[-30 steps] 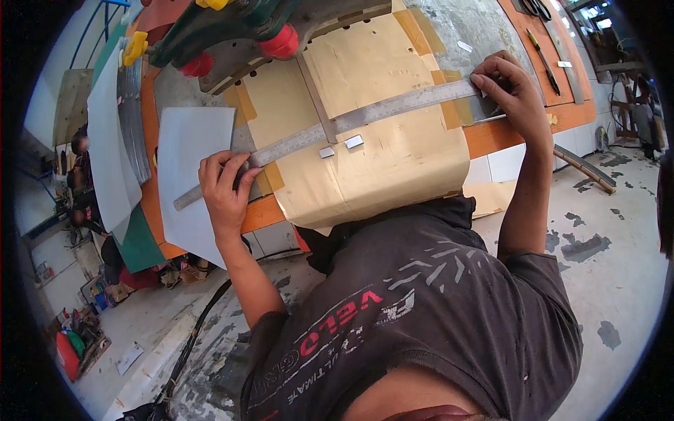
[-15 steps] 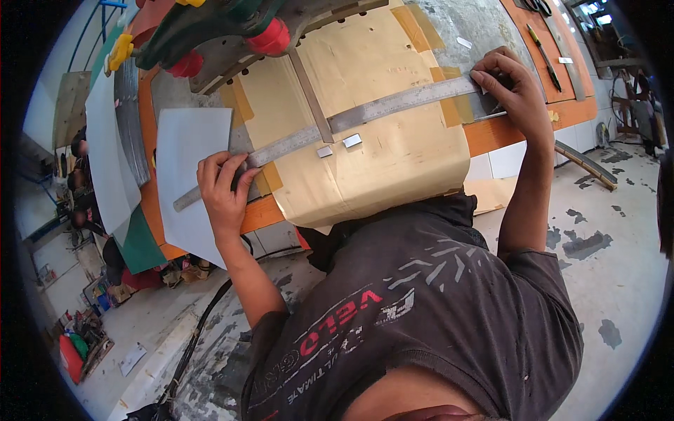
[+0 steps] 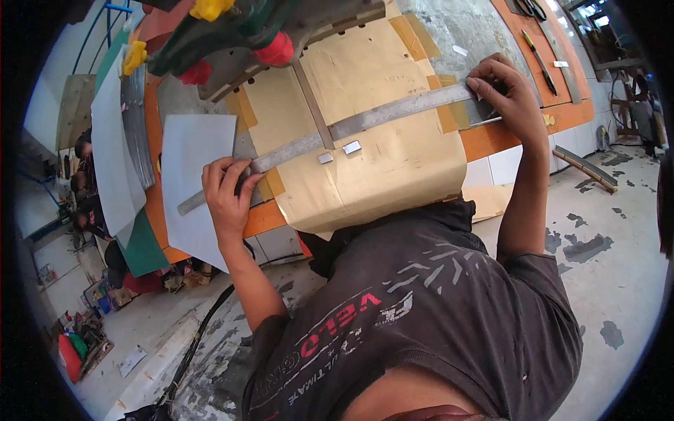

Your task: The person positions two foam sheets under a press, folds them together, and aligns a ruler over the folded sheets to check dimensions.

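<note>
A long steel ruler [image 3: 393, 110] lies slantwise across tan paper [image 3: 393, 179], which is taped down and bends over the table's near edge. My left hand [image 3: 228, 195] is closed on the ruler near its left end, thumb and fingers pinching it. At the far right end my right hand [image 3: 507, 91] is closed too, its thumb and fingertips on the ruler's tip. A narrow metal strip [image 3: 312, 104] runs away from me and meets the ruler near its middle. Two small shiny blocks, one larger block [image 3: 352, 147] and one smaller block [image 3: 325, 158], sit just in front of the ruler.
A green machine [image 3: 225, 43] with red knobs [image 3: 276, 50] stands over the paper's far side. White sheets [image 3: 200, 154] lie at the left of the orange-edged table [image 3: 565, 114]. A cutter knife [image 3: 539, 63] and scissors [image 3: 531, 8] rest far right. People sit at the far left.
The whole view has shifted slightly. Both hands stay on the ruler, and the ruler, strip and blocks keep about the same places on the paper.
</note>
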Demonstrator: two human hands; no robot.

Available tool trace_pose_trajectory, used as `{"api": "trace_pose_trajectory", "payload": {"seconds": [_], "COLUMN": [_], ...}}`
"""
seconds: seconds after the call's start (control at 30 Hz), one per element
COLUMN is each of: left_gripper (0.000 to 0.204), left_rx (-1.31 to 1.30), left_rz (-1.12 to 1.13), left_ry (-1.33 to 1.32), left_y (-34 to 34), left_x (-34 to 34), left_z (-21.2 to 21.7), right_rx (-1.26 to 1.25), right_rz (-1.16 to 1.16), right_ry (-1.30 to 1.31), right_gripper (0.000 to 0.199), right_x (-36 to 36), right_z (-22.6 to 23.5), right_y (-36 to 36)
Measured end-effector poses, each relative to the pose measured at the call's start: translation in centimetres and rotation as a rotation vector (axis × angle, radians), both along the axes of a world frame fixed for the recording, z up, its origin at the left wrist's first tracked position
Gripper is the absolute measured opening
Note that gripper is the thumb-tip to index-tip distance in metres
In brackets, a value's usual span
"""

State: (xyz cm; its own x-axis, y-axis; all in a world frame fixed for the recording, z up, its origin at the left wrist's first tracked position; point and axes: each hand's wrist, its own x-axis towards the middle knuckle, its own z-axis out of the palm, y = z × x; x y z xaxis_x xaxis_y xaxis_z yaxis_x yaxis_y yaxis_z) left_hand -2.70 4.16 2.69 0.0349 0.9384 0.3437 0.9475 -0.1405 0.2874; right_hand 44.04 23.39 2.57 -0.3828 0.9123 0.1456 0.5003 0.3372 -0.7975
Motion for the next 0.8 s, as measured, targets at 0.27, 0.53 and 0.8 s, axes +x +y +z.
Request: {"api": "trace_pose_trajectory", "payload": {"seconds": [0.27, 0.53, 0.8], "left_gripper": [0.029, 0.029, 0.028], "left_rx": [-0.117, -0.136, -0.075], "left_rz": [0.004, -0.043, 0.022], "left_ry": [-0.026, -0.043, -0.025], "left_y": [0.1, 0.3, 0.1], "left_x": [0.9, 0.4, 0.4], "left_z": [2.2, 2.1, 0.8], "right_rx": [-0.007, -0.027, 0.044], "right_rz": [-0.022, -0.03, -0.059], "right_ry": [-0.022, -0.036, 0.008], "right_gripper": [0.016, 0.018, 0.018], "right_x": [-0.2, -0.2, -0.5], "right_z": [0.9, 1.1, -0.2], "right_y": [-0.7, -0.8, -0.4]}}
